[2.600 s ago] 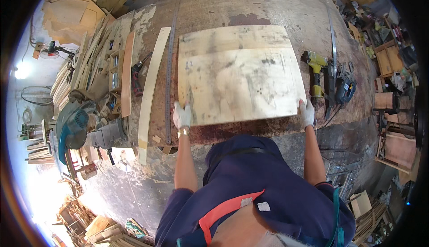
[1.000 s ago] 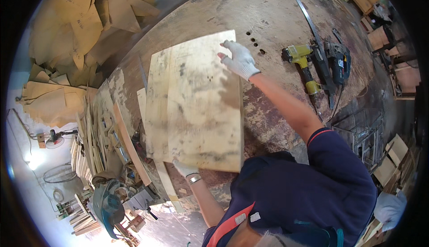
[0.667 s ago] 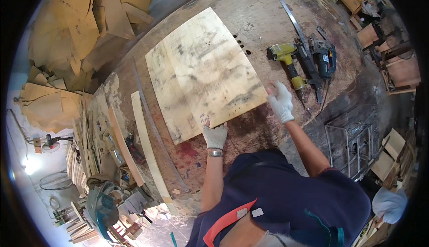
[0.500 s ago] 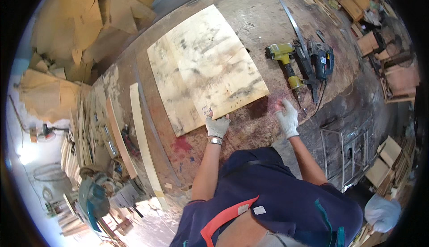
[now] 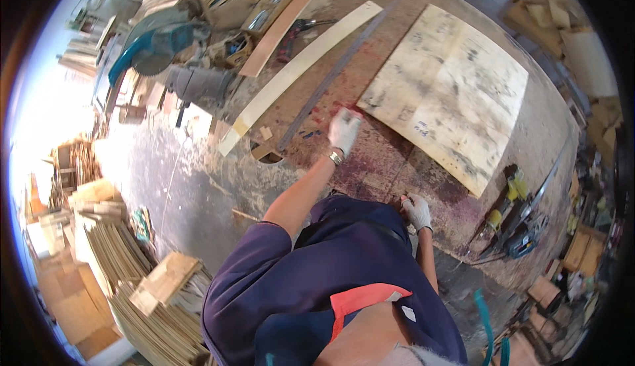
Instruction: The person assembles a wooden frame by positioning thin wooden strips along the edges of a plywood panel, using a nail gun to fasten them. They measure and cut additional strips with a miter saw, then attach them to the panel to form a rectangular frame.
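Observation:
A square, pale wooden board [image 5: 456,88] with dark smudges lies flat on the stained workbench [image 5: 377,174]. My left hand [image 5: 345,131], in a pale glove with bare fingertips, is beside the board's left corner, its fingers curled in. Whether anything is inside them I cannot make out. Close to my body at the bench's near edge, my right hand [image 5: 417,211] wears the same kind of glove. Its fingers are bent together, and what they hold, if anything, is hidden. A yellow-green nail gun [image 5: 510,197] and a blue-black jigsaw [image 5: 528,237] lie right of the board.
Left of the board run a dark metal straightedge [image 5: 331,78], a long pale wood strip [image 5: 301,71] and a brown strip [image 5: 284,25]. A teal circular saw [image 5: 149,48] stands at the far left. Wood pieces [image 5: 119,253] are stacked on the lower left.
My view has swung to the left, showing more floor and stacked wood. My left hand has come off the board's near edge and moved left. My right hand has drawn in toward my body.

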